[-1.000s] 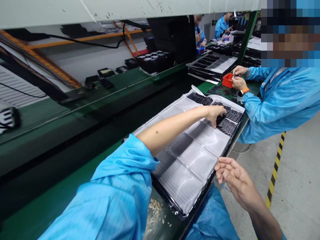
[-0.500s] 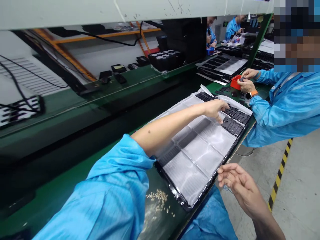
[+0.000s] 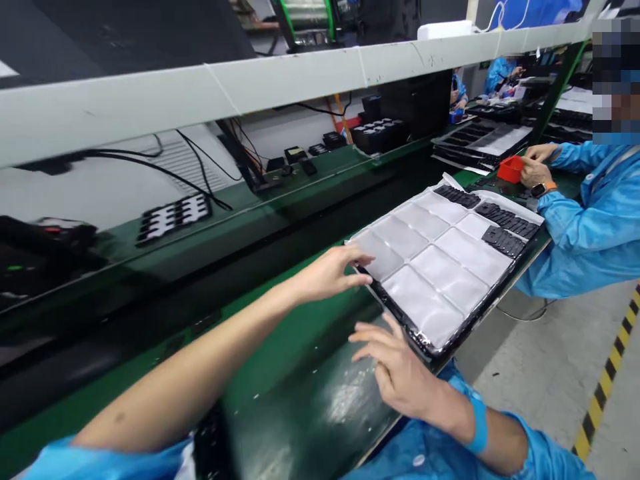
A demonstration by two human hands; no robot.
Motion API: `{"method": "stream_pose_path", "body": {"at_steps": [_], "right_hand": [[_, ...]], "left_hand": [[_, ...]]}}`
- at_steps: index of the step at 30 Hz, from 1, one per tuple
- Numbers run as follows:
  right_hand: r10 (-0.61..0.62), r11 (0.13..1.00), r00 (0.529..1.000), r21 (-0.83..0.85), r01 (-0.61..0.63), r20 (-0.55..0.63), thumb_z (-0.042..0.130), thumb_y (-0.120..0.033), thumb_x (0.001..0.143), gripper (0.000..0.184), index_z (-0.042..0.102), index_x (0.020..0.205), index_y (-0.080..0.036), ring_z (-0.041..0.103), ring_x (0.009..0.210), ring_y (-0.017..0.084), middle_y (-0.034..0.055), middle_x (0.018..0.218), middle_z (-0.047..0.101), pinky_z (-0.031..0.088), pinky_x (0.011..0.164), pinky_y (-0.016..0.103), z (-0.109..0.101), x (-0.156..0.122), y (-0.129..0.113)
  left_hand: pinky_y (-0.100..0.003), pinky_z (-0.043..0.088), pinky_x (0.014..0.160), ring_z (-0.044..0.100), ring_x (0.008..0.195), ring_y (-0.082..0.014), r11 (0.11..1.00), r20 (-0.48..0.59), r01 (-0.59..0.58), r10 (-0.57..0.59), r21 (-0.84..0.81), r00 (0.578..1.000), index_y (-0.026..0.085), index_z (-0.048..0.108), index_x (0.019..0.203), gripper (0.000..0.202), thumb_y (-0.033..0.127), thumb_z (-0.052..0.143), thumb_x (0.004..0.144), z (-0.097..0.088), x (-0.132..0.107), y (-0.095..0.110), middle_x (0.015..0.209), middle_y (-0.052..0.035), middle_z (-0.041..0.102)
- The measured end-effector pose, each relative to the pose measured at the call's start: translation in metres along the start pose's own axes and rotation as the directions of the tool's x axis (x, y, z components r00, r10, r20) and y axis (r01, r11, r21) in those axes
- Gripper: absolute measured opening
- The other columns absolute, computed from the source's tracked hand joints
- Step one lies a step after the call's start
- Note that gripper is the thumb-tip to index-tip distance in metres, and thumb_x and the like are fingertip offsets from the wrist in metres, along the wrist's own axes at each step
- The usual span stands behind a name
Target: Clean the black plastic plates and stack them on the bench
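Note:
My left hand [image 3: 345, 270] is open, its thumb and fingers apart at the near left edge of a black tray [image 3: 395, 305]; whether it touches the rim I cannot tell. Fingers spread, my right hand [image 3: 395, 367] hovers over the bench by the tray's near corner and holds nothing. The tray has several compartments with a translucent white sheet [image 3: 445, 273] over them. At its far end lie rows of small dark flat parts [image 3: 505, 241], partly on the sheet. A few tiny pale bits dot the green bench top [image 3: 280, 373].
On the right a co-worker in blue [image 3: 595, 220] has both hands by a red box [image 3: 510, 169]. More stacked trays [image 3: 480, 140] stand beyond. A white beam [image 3: 300, 80] crosses above the bench. A black holder with white pieces [image 3: 173, 217] lies at the left.
My left hand has drawn back from the dark parts to the tray's near edge. My right hand has moved left over the bench. The view has turned left; the pale pile no longer shows.

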State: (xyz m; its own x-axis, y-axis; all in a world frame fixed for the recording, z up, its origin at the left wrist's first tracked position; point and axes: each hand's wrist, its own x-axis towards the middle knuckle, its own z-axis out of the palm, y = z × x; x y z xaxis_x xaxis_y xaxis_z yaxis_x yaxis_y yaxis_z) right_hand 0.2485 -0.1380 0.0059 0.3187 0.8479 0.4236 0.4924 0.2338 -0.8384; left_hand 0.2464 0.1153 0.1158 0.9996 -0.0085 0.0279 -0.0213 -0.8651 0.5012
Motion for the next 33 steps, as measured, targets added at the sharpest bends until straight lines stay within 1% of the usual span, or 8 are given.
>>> {"method": "stream_pose_path", "body": {"at_steps": [3, 8, 12, 17, 21, 26, 30, 33], "right_hand": [[-0.005, 0.987, 1.000, -0.158, 0.008, 0.021, 0.048, 0.006, 0.080, 0.069, 0.069, 0.141, -0.018, 0.034, 0.167, 0.031, 0.0176, 0.169, 0.051, 0.021, 0.135, 0.070, 0.025, -0.006, 0.024], [-0.008, 0.982, 0.991, -0.189, -0.018, -0.136, 0.040, 0.006, 0.087, 0.069, 0.073, 0.140, -0.022, 0.065, 0.143, 0.024, 0.0119, 0.131, 0.078, 0.037, 0.134, 0.059, 0.033, -0.031, 0.058], [0.049, 0.957, 0.966, -0.264, -0.117, -0.252, 0.044, -0.003, 0.096, 0.059, 0.069, 0.147, -0.019, 0.055, 0.153, 0.028, 0.0172, 0.152, 0.067, 0.038, 0.133, 0.060, 0.032, -0.044, 0.068], [0.085, 0.942, 0.942, -0.283, -0.182, -0.323, 0.047, -0.023, 0.109, 0.045, 0.065, 0.149, -0.018, 0.048, 0.158, 0.028, 0.0179, 0.162, 0.059, 0.035, 0.135, 0.058, 0.042, -0.045, 0.071], [0.107, 0.939, 0.920, -0.266, -0.218, -0.376, 0.043, -0.035, 0.112, 0.049, 0.058, 0.156, -0.018, 0.051, 0.155, 0.029, 0.0200, 0.162, 0.058, 0.035, 0.133, 0.062, 0.042, -0.047, 0.077], [0.114, 0.928, 0.915, -0.286, -0.237, -0.386, 0.042, -0.040, 0.112, 0.052, 0.056, 0.157, -0.018, 0.056, 0.150, 0.029, 0.0198, 0.159, 0.060, 0.040, 0.130, 0.060, 0.036, -0.052, 0.075], [0.138, 0.921, 0.920, -0.295, -0.256, -0.367, 0.041, -0.042, 0.113, 0.053, 0.055, 0.157, -0.017, 0.056, 0.150, 0.030, 0.0201, 0.160, 0.060, 0.039, 0.130, 0.059, 0.035, -0.053, 0.071], [0.155, 0.924, 0.932, -0.286, -0.254, -0.328, 0.041, -0.043, 0.112, 0.054, 0.055, 0.157, -0.016, 0.055, 0.151, 0.031, 0.0208, 0.160, 0.059, 0.038, 0.130, 0.060, 0.034, -0.051, 0.069]], "left_hand": [[-0.047, 0.061, 0.103, 0.075, 0.113, -0.0324, 0.988, -0.010, 0.157, -0.157, -0.006, 0.987, 0.018, 0.073, 0.125, 0.053, 0.061, 0.066, 0.096, 0.023, -0.077, -0.025, 0.122, -0.0133, 0.078], [-0.055, 0.046, 0.126, 0.058, 0.150, -0.0377, 0.942, -0.037, 0.335, -0.334, 0.028, 0.942, 0.015, 0.054, 0.154, 0.073, 0.065, 0.054, 0.100, 0.096, -0.156, -0.055, 0.162, -0.0217, 0.058], [-0.061, 0.029, 0.135, 0.029, 0.167, -0.0397, 0.922, -0.074, 0.356, -0.349, 0.149, 0.934, 0.007, 0.033, 0.168, 0.081, 0.059, 0.044, 0.107, 0.154, -0.157, -0.048, 0.177, -0.0287, 0.031], [-0.063, 0.019, 0.138, 0.017, 0.169, -0.0419, 0.915, -0.141, 0.314, -0.286, 0.253, 0.948, 0.000, 0.028, 0.170, 0.090, 0.062, 0.047, 0.107, 0.191, -0.133, -0.011, 0.178, -0.0325, 0.021], [-0.055, 0.013, 0.141, 0.009, 0.171, -0.0371, 0.944, -0.054, 0.237, -0.231, 0.230, 0.971, -0.002, 0.027, 0.170, 0.093, 0.065, 0.043, 0.108, 0.202, -0.120, 0.014, 0.180, -0.0302, 0.016], [-0.046, 0.020, 0.141, 0.007, 0.172, -0.0268, 0.975, -0.081, 0.206, -0.213, -0.088, 0.974, 0.003, 0.012, 0.175, 0.083, 0.055, 0.031, 0.113, 0.186, -0.119, 0.014, 0.183, -0.0247, 0.007], [-0.049, 0.016, 0.141, 0.001, 0.172, -0.0271, 0.938, -0.237, 0.308, -0.339, -0.160, 0.911, 0.009, 0.010, 0.176, 0.079, 0.055, 0.027, 0.113, 0.154, -0.153, -0.018, 0.184, -0.0213, 0.001], [-0.057, 0.011, 0.140, 0.000, 0.172, -0.0343, 0.846, -0.262, 0.525, -0.530, -0.096, 0.806, 0.007, 0.013, 0.174, 0.083, 0.059, 0.030, 0.112, 0.138, -0.198, -0.048, 0.183, -0.0249, 0.003]]}}
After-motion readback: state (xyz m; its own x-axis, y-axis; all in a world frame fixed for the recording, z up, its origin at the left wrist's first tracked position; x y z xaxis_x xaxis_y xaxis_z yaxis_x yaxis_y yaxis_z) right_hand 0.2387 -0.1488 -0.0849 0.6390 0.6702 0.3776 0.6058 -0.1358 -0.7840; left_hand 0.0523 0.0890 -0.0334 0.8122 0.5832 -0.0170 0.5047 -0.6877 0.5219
